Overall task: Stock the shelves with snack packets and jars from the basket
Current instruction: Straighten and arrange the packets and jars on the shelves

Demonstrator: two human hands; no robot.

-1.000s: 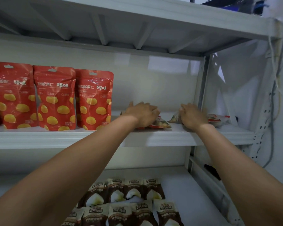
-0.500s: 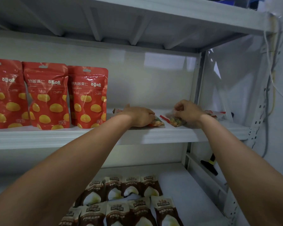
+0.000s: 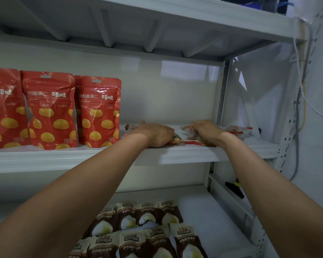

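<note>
While both arms reach onto the middle shelf, the parts lie as follows.
Middle shelf [image 3: 194, 155]: holds every packet being handled.
Left hand [image 3: 155, 135]: palm down on the left packet [image 3: 177, 140], which lies flat near the front edge; whether the fingers clasp it cannot be told.
Right hand [image 3: 206, 131]: fingers curled round the right packet [image 3: 188, 134], clear with a red edge, just beside the left one.
Third packet [image 3: 238, 131]: flat, behind the right wrist, near the shelf's right end.
Red pouches [image 3: 50, 110]: three upright in a row, left of the hands.
Lower shelf [image 3: 209, 220]: brown packets [image 3: 138, 237] in two rows.
</note>
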